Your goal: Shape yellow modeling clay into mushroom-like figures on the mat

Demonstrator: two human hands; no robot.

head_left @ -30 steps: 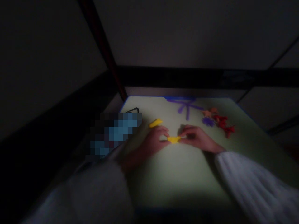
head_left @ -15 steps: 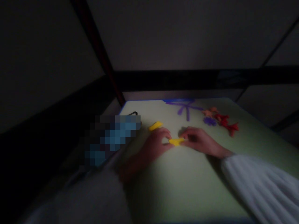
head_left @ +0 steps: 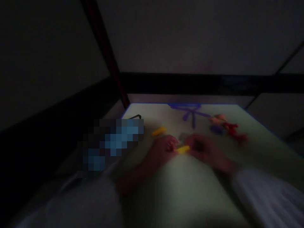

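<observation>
A small yellow clay-like piece (head_left: pixel 182 149) spans the gap between my two hands, just above the pale table. My left hand (head_left: pixel 166 145) pinches its left end with closed fingers. At the other end, my right hand (head_left: pixel 201 148) grips it between thumb and fingers. Blur hides the exact shape of the piece. A second yellow piece (head_left: pixel 159 131) lies on the table just beyond my left hand.
Purple strips (head_left: pixel 193 118) lie at the table's far edge. To the right sit an orange shape (head_left: pixel 217 119), a purple shape (head_left: pixel 216 129) and red shapes (head_left: pixel 231 128). A pixelated blue patch (head_left: pixel 122 137) covers something at the left edge. Behind the table (head_left: pixel 180 190) rises a wall.
The left fingers have closed in more on the yellow piece, which now tilts up slightly to the right. The whole view has shifted a little and grown blurrier.
</observation>
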